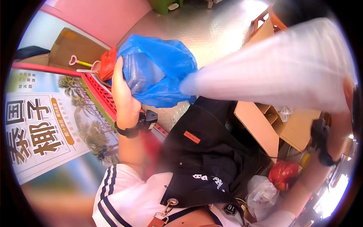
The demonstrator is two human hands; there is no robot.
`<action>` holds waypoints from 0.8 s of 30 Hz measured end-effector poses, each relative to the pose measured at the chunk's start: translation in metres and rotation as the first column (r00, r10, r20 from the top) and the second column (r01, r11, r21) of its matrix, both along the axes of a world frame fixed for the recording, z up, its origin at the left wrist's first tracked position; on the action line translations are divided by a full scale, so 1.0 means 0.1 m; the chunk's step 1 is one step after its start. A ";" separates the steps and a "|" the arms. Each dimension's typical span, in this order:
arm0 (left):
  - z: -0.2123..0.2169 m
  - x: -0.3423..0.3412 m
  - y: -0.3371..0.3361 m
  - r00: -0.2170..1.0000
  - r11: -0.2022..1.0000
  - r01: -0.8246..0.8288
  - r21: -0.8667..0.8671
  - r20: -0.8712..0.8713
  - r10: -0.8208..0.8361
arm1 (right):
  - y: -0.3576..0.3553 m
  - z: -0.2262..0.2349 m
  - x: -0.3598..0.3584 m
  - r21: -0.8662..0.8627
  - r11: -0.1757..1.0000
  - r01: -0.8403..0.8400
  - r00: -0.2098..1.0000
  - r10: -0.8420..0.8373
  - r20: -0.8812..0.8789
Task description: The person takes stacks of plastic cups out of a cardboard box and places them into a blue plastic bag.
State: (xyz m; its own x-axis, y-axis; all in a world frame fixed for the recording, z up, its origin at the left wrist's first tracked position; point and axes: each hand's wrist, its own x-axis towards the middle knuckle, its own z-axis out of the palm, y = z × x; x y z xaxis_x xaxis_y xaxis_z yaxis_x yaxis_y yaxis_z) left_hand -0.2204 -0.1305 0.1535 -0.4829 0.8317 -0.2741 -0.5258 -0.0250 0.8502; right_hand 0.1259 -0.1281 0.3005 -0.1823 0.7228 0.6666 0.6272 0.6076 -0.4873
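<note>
My left hand (126,92) grips the left side of a blue plastic bag (170,58), which hangs with its mouth spread. Crumpled clear plastic (141,72) shows inside it. At the right edge, my right hand (347,96) is raised and closed on a long translucent plastic bag (280,64). That bag is smeared by motion and stretches leftward, its narrow end overlapping the blue bag's right side. Whether the two bags touch cannot be made out. The right fingers are mostly hidden behind the plastic.
An opened cardboard box (257,126) with dividers stands at the right. Below it lie a white plastic bag (262,193) and a red package (284,174). To the left are a printed poster board (41,125), a red-edged crate (99,90), a pink toy shovel (85,63) and a cardboard box (75,49).
</note>
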 end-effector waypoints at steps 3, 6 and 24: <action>-0.06 -0.11 -0.10 0.999 0.998 0.039 0.040 0.001 -0.039 | 0.48 -0.40 -0.46 -0.036 0.997 -0.061 0.977 0.053 -0.207; -0.12 -0.10 -0.12 0.990 0.991 0.090 0.099 0.102 -0.100 | 0.75 -0.90 -1.17 -0.008 0.999 -0.050 0.956 0.046 -0.291; -0.12 -0.35 0.01 0.988 0.988 -0.151 0.031 -0.038 0.152 | 0.67 -3.56 1.14 -0.403 0.614 0.678 0.724 -0.466 0.508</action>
